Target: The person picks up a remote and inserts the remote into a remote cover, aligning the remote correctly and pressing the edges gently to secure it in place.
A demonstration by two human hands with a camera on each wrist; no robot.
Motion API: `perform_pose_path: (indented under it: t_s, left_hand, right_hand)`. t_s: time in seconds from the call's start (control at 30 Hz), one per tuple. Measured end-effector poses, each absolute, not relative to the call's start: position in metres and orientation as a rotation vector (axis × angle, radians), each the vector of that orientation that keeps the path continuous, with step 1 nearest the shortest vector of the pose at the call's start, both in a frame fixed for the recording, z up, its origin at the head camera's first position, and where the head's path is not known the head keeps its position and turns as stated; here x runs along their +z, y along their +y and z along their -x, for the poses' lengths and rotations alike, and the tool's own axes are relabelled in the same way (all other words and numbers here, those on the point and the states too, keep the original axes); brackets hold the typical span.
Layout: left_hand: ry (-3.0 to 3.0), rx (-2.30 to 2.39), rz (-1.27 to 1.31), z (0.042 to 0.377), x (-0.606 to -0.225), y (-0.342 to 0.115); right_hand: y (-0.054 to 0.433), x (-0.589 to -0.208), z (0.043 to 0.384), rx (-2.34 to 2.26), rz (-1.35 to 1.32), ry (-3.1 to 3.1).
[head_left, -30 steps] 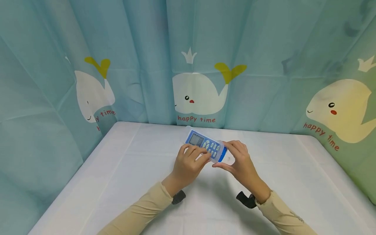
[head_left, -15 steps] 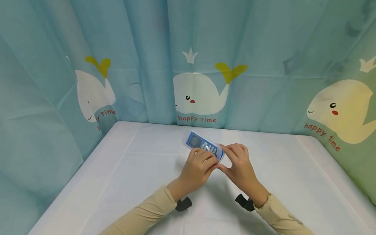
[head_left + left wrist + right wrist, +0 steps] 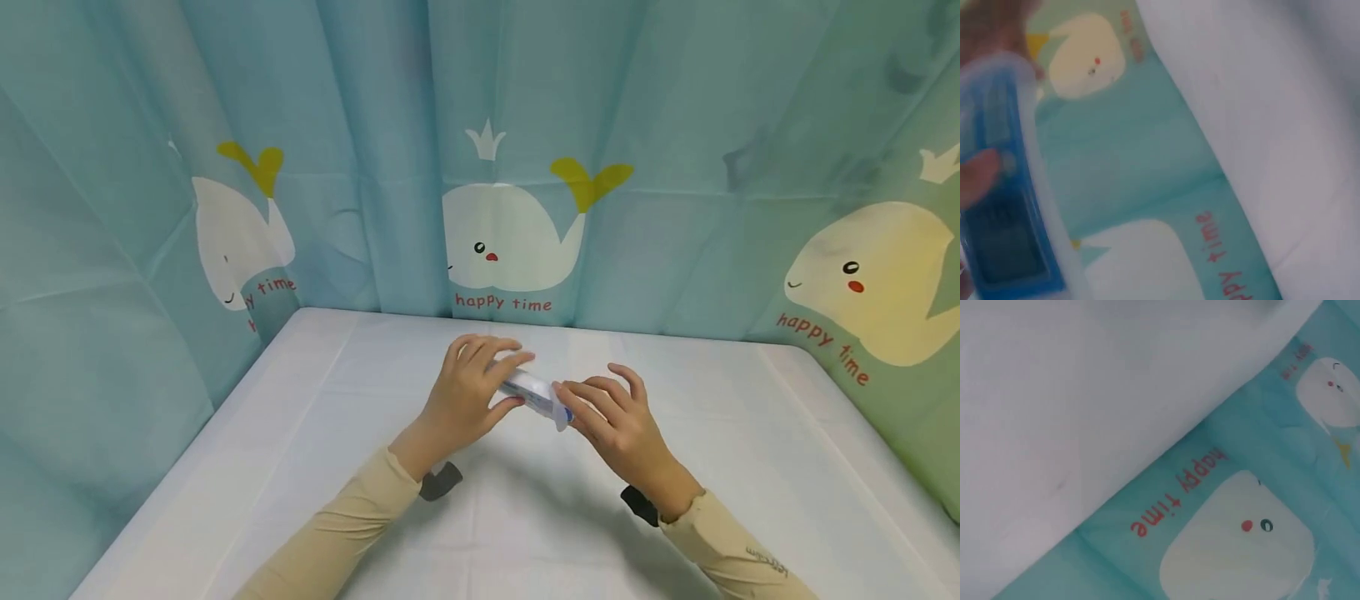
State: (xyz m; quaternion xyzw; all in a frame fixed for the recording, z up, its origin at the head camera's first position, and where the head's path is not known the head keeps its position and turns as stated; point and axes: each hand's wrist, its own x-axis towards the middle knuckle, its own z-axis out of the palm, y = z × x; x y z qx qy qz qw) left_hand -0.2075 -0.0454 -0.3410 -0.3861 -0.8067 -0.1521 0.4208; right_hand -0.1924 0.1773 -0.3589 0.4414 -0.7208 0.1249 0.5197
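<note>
A blue remote control [image 3: 1007,240] with a grey screen and light buttons sits inside a translucent plastic sleeve [image 3: 536,387]. Above the table, my left hand [image 3: 461,392] grips the sleeved remote by its left end, thumb below and fingers over the top. My right hand [image 3: 621,423] pinches the right end, where the sleeve's edge flares and a bit of blue shows. Seen in the head view, the remote is turned nearly edge-on, so its button face is mostly hidden. A blurred fingertip [image 3: 979,178] lies over the buttons in the left wrist view. The right wrist view contains neither hand nor remote.
A white-covered table [image 3: 360,517] spreads beneath both hands. Behind it hangs a blue-green curtain [image 3: 397,167] printed with white whales and "happy time". Black straps [image 3: 441,482] show at the wrists.
The remote has tilted from face-up to nearly edge-on. My left hand has shifted from its lower edge to its left end, while the right hand's fingers have moved to pinch the sleeve's right end.
</note>
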Motion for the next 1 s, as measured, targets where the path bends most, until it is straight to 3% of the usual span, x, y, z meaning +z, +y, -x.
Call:
perform_pose_path:
  t_s: [0.2,0.47,0.67,1.0]
  left_hand:
    - [-1.907,-0.27,0.944,0.212,-0.346,-0.05]
    - [-1.667,-0.256,0.901,0.213,-0.362,-0.047]
    - [-1.835,-0.272,0.825,0.208,-0.363,-0.04]
    - [-1.98,-0.695,0.765,0.182,-0.361,-0.018]
  right_hand:
    - [0.18,-0.354,0.186,0.501,-1.105,-1.96]
    - [0.177,-0.346,0.179,0.903,-0.964,-2.185]
    - [0.174,-0.35,0.18,0.784,-0.931,-2.037]
    - [0.163,-0.352,0.188,0.526,-0.867,-1.637]
